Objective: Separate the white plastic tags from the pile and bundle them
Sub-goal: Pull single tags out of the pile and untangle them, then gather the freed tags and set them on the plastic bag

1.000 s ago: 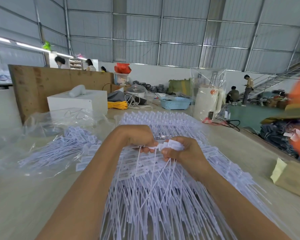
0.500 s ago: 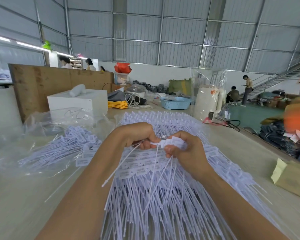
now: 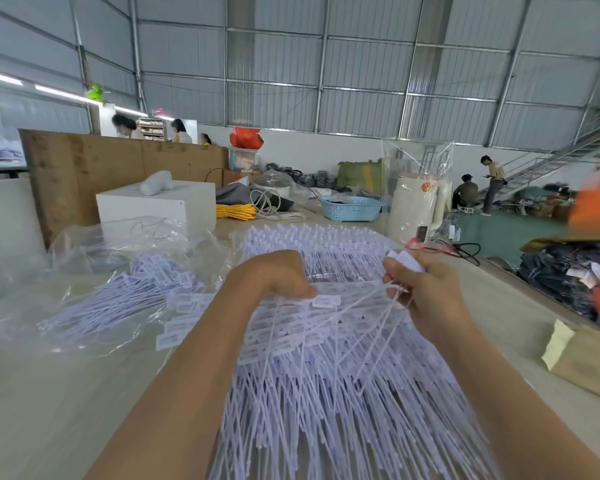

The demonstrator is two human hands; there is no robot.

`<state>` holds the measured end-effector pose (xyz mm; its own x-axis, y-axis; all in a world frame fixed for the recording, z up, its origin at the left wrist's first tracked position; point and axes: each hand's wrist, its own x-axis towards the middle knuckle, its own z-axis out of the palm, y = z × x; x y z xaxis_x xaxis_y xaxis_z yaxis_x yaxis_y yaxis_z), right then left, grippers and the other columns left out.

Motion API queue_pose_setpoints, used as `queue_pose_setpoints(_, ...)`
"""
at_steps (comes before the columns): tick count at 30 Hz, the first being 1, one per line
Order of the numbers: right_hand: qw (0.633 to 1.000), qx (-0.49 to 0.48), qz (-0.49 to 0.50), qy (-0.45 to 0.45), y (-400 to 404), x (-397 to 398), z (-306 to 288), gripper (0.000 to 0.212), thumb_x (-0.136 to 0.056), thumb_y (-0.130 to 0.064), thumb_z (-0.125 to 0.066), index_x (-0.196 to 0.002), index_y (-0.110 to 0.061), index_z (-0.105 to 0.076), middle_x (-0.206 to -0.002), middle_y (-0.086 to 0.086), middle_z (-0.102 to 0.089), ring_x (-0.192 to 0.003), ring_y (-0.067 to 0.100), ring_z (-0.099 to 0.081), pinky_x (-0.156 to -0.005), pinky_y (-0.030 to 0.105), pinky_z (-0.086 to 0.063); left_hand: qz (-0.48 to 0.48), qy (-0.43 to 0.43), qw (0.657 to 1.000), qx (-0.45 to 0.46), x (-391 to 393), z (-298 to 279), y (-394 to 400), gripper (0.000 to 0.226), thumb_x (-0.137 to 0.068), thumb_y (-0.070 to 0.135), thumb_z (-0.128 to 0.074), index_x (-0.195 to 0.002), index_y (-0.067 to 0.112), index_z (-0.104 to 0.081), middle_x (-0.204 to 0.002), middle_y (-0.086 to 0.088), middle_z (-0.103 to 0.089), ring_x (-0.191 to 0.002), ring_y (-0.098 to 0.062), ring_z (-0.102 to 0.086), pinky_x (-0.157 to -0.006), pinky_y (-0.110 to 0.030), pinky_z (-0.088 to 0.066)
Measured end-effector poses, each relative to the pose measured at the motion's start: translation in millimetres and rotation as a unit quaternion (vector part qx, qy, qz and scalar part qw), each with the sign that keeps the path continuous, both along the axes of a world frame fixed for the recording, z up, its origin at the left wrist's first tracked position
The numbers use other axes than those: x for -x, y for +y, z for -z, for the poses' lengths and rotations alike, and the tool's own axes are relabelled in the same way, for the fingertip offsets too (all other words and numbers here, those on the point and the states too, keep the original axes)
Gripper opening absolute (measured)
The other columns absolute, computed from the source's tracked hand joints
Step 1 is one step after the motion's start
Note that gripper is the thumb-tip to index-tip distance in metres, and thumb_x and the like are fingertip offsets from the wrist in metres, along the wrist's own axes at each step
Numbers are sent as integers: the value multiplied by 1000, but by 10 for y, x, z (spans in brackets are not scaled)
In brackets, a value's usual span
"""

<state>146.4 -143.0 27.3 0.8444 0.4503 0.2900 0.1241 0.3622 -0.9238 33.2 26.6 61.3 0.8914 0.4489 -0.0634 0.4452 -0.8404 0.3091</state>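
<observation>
gripping a bunch of tags (image 3: 404,261) at centre right, heads up and tails slanting down-left, the right hand (image 3: 426,292) is raised while the left hand (image 3: 274,275) pinches one tag (image 3: 326,301) over the pile (image 3: 326,393).

No text, number or brand can be read anywhere in the head view. Faint grey printed lines are seen on the flat heads of the white plastic tags (image 3: 326,341), but they are too blurred to be made out. An orange mark is seen on the white appliance (image 3: 417,206), and its shape cannot be resolved.
</observation>
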Motion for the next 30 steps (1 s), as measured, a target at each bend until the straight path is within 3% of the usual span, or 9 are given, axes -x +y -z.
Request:
queue_pose_setpoints(2,999,-19,-22,14,-15,-10,-83,7,-84,2,-62,-83,-4,-63,-56,3,-58,-47,9,-56,-42,18,-45,17,-71,997,30,-63,-24,-115,35,-93,38,-56,-72,10,-54,-75,-6,-48,-67,-21,-46,-66,-29,-41)
queue_pose_setpoints(5,998,3,-58,-4,41,37,-188,5,-84,1,-63,-81,-2,-61,-54,3,-57,-45,10,-54,-42,19,-44,95,-131,962,219,-58,-74,-386,45,-90,52,-52,-94,10,-67,-89,-6,-64,-80,-18,-62,-84,-32,-49)
queue_pose_setpoints(10,998,12,-53,36,205,55,-281,11,-84,-2,-65,-75,-2,-58,-50,6,-53,-40,12,-51,-40,17,-42,137,-126,877,443,-88,-48,-698,12,-90,14,-63,-92,3,-59,-74,-10,-63,-55,-14,-64,-57,-25,-56)
queue_pose_setpoints(13,998,24,-33,39,374,61,-285,19,-87,-4,-62,-69,-4,-56,-57,9,-54,-50,16,-53,-49,24,-43,58,-201,914,347,-52,-76,-595,7,-90,7,-62,-87,6,-56,-73,-11,-54,-49,-12,-49,-46,-21,-46)
queue_pose_setpoints(17,996,52,-62,36,752,226,-222,13,-90,-2,-59,-77,-2,-58,-69,12,-59,-64,20,-60,-69,31,-53,-11,-229,955,188,227,-43,-210,19,-88,16,-64,-107,12,-63,-91,-10,-62,-59,-13,-48,-53,-23,-39)
queue_pose_setpoints(19,991,100,-91,2,997,404,-191,13,-91,-5,-58,-78,-3,-59,-72,12,-60,-65,21,-62,-59,28,-55,-38,-218,965,144,453,-6,29,13,-88,12,-63,-98,12,-70,-90,-11,-69,-58,-13,-51,-54,-22,-42)
queue_pose_setpoints(23,969,167,-175,-50,1539,835,-105,15,-90,-5,-59,-75,-6,-60,-74,13,-61,-63,19,-60,-64,30,-55,-104,-244,954,140,1002,136,526,21,-93,14,-58,-74,15,-69,-70,0,-67,-44,2,-50,-44,-11,-38)
queue_pose_setpoints(28,944,221,-222,-107,2152,1238,-51,9,-85,-2,-64,-90,-9,-65,-86,9,-64,-69,17,-62,-69,34,-56,-194,-255,942,97,1503,273,1085,18,-93,10,-57,-93,3,-74,-83,-9,-71,-60,-4,-55,-58,-13,-42)
queue_pose_setpoints(30,936,239,-228,-121,2340,1295,-42,29,-84,-1,-65,-113,-2,-60,-97,9,-63,-77,19,-62,-70,35,-55,-227,-267,934,70,1606,350,1322,19,-92,8,-56,-99,2,-73,-91,-12,-72,-68,-10,-60,-67,-18,-44)
